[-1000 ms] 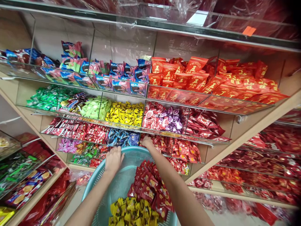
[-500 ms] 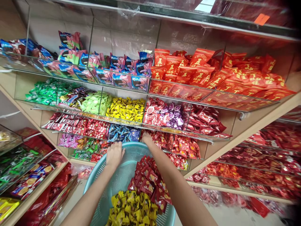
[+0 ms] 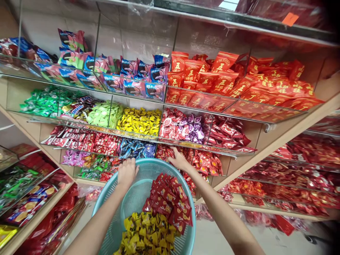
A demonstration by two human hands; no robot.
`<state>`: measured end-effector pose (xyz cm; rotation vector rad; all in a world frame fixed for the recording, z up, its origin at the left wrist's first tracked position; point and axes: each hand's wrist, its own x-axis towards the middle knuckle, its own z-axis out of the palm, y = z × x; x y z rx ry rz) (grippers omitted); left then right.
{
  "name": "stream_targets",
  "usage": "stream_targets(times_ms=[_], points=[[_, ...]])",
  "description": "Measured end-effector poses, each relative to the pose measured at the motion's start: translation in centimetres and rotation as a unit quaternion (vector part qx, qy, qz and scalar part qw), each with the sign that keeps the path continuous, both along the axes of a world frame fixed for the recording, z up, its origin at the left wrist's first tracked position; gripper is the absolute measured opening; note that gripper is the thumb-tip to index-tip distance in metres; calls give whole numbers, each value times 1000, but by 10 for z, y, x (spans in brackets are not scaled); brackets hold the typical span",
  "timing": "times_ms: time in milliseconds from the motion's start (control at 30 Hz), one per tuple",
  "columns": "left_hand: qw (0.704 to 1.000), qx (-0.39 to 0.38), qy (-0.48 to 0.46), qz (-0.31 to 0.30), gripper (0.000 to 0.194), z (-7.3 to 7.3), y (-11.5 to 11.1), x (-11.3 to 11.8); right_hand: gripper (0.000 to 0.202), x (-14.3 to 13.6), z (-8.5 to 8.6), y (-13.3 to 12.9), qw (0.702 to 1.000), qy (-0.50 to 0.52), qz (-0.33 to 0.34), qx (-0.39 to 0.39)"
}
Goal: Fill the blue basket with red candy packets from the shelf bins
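A teal plastic mesh basket [image 3: 135, 194] is in front of me, tilted toward me. Inside it lie a pile of yellow-wrapped candies [image 3: 143, 232] and a heap of dark red packets [image 3: 166, 198]. My left hand [image 3: 128, 173] is closed over the basket's far left rim. Just beyond the far right rim, my right hand [image 3: 179, 160] reaches to the red packets [image 3: 162, 151] in a lower shelf compartment. Its thumb and fingers look apart, and I see nothing between them.
Glass-fronted shelves hold yellow candies [image 3: 139, 120], purple candies [image 3: 192, 127], blue packets [image 3: 135, 148] and large red bags [image 3: 204, 79]. The upper glass shelf edge [image 3: 164, 101] juts out above. More racks of sweets [image 3: 281, 177] stand at the right, others at the left.
My right hand has drawn back from the red packets and shifted right, its fingers now showing. My left hand stays on the rim. The view has shifted slightly.
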<state>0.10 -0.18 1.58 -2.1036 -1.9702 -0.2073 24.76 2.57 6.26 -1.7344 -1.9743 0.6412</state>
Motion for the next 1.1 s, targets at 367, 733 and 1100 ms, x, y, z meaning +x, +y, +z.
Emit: stream_targets(times_ms=[367,733,1100], points=[[999,-20,-32,5,34,0,-1,0,55,-28,-58,-175,960,-188,65,196],[1000,-16,-2,6,34,2,-2,1,48,-25,-98,-182,940,-256,64,217],[1000,-16,-12,2,34,1,-1,0,42,-19,-86,-179,953,-183,71,230]])
